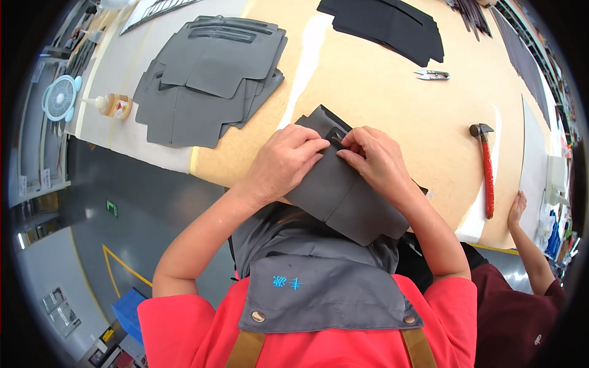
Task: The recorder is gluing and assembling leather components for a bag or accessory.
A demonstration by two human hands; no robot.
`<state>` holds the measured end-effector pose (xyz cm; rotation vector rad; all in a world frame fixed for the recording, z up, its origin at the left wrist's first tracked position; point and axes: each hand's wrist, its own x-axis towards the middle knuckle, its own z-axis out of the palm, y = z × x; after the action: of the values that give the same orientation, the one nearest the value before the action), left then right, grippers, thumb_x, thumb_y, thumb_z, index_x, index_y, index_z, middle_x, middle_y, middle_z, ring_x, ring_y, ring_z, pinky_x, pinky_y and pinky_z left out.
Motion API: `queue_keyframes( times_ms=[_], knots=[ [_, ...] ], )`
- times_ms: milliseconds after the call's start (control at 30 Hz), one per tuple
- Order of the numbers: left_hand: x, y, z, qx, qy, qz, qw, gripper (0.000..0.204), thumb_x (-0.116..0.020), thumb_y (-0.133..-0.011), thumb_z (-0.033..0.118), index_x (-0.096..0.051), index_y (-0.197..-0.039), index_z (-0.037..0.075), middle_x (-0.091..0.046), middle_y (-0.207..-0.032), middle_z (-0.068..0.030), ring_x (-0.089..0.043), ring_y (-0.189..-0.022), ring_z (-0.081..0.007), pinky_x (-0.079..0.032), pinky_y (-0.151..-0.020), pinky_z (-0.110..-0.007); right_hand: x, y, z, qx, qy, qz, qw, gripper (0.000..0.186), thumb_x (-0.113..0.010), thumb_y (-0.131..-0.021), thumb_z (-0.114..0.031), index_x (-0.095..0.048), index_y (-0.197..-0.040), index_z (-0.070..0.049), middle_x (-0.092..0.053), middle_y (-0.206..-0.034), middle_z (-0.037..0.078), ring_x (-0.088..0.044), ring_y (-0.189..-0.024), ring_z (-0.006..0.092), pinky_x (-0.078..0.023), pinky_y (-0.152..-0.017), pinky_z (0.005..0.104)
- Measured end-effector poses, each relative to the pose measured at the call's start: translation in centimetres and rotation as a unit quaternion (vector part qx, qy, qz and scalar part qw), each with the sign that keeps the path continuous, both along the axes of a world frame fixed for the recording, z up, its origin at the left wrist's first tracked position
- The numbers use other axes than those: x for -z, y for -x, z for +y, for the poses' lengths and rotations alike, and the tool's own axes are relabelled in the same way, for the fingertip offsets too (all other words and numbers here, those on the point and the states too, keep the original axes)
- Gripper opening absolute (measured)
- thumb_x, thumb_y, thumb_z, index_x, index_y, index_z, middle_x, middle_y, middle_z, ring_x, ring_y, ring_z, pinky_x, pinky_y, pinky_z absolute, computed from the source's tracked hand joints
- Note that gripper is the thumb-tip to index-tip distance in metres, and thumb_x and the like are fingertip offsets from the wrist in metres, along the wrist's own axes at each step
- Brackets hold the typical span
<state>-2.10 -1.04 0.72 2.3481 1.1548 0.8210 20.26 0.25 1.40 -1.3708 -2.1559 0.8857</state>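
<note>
A dark grey cut panel [328, 193] with notched corners lies partly on the table's near edge and partly over my lap. Near its far edge is a slot with a black strip [334, 136] showing between my fingertips. My left hand [285, 159] is closed, thumb and forefinger pinching the panel at the left of the slot. From the right, my right hand [377, 156] pinches the strip by the slot, its fingertips close to the left ones. The exact grip is partly hidden by the fingers.
Similar grey panels [202, 110] are piled at the left, beside a glue bottle [116, 106]. Black panels [386, 27] lie at the back. Thread snips [432, 75] and a red-handled hammer [486, 165] rest at the right. A co-worker's hand [517, 208] touches the table's right side.
</note>
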Motion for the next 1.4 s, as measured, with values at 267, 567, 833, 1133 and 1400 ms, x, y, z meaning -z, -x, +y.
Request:
queue_keyframes(
  times_ms=[267,567,833,1133,1400],
  knots=[
    [1.1,-0.1,-0.4,0.0,-0.076,0.039,0.996,0.032,-0.071,-0.081,0.002,-0.068,-0.113,0.003,-0.061,-0.103,-0.0058,-0.06,-0.098,-0.0244,-0.051,-0.084,-0.037,0.6,0.8,-0.5,0.04,-0.074,0.02,0.996,0.016,-0.074,-0.081,-0.011,-0.067,-0.093,-0.005,-0.064,-0.083,0.008,-0.062,-0.081,0.0272,-0.049,-0.072,0.039],
    [1.2,-0.2,-0.3,0.014,-0.085,0.069,0.994,0.036,-0.07,-0.08,0.0,-0.068,-0.116,0.002,-0.059,-0.104,-0.0072,-0.058,-0.098,-0.0244,-0.051,-0.084,-0.037,1.7,0.8,-0.9,0.046,-0.129,0.043,0.99,0.019,-0.073,-0.08,-0.004,-0.073,-0.099,-0.005,-0.066,-0.089,0.009,-0.063,-0.083,0.0273,-0.052,-0.073,0.0371],
    [0.1,-0.1,0.1,0.009,-0.018,0.064,0.998,0.041,-0.069,-0.08,0.0,-0.066,-0.121,0.002,-0.057,-0.105,-0.0069,-0.057,-0.098,-0.0247,-0.049,-0.085,-0.038,2.5,0.1,-0.9,-0.018,-0.232,-0.011,0.972,0.03,-0.072,-0.074,-0.001,-0.072,-0.104,-0.005,-0.063,-0.091,0.006,-0.061,-0.08,0.0228,-0.052,-0.07,0.034],
    [-0.6,1.5,1.6,0.102,-0.079,0.205,0.97,0.043,-0.06,-0.084,0.007,-0.061,-0.128,0.005,-0.055,-0.109,-0.0065,-0.056,-0.103,-0.0241,-0.048,-0.09,-0.036,1.8,0.0,-0.9,-0.098,-0.308,-0.092,0.942,0.042,-0.066,-0.071,-0.003,-0.067,-0.113,0.005,-0.058,-0.096,0.008,-0.059,-0.083,0.0227,-0.053,-0.072,0.0332],
    [-0.6,2.8,2.7,0.179,-0.127,0.283,0.934,0.05,-0.061,-0.083,0.014,-0.057,-0.133,0.008,-0.051,-0.117,-0.0031,-0.053,-0.113,-0.0196,-0.047,-0.092,-0.033,1.8,-0.1,-0.6,-0.128,-0.328,-0.099,0.931,0.041,-0.066,-0.073,-0.003,-0.066,-0.112,0.008,-0.057,-0.095,0.009,-0.059,-0.084,0.0226,-0.052,-0.073,0.0322]
  ],
)
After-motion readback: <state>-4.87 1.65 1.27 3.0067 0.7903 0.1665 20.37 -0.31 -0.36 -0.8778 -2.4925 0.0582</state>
